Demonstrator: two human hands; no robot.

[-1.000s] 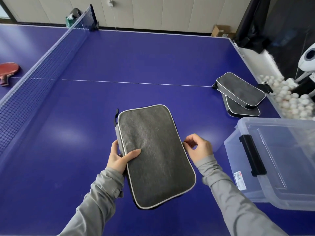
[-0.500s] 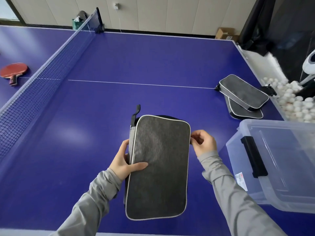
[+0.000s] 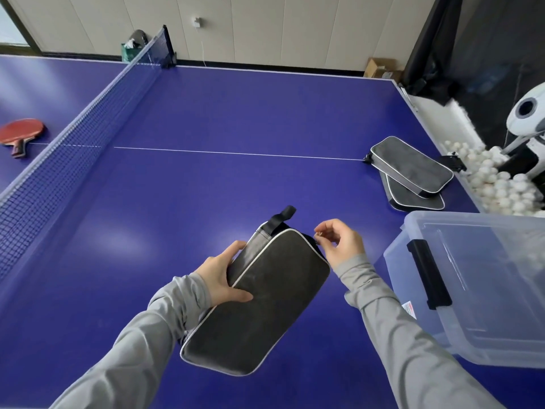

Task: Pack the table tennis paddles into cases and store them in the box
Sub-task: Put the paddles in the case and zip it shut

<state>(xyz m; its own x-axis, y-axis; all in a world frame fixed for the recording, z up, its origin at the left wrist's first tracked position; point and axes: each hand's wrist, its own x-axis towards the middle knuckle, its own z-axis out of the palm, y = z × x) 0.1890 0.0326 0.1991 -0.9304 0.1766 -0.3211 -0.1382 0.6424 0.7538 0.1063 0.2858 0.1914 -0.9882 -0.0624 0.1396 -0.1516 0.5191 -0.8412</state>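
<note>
A dark grey paddle case (image 3: pixel 265 299) with white piping is held above the blue table, tilted with its black loop pointing away from me. My left hand (image 3: pixel 225 277) grips its left edge, thumb on top. At the case's far right corner, my right hand (image 3: pixel 339 242) pinches a small zipper pull. Two more grey cases (image 3: pixel 413 169) lie stacked near the table's right edge. A clear plastic box (image 3: pixel 483 287) with a black latch sits at the right. One red paddle (image 3: pixel 20 131) lies beyond the net at the far left.
The net (image 3: pixel 73 128) crosses the table (image 3: pixel 236 113) on the left. A tray of several white balls (image 3: pixel 501 184) and a white ball machine (image 3: pixel 528 116) stand past the right edge. A cardboard box (image 3: pixel 380 67) rests on the floor by the wall.
The case has turned clockwise and tipped so that its side panel shows. My right hand has moved up along the case's right edge to the far corner.
</note>
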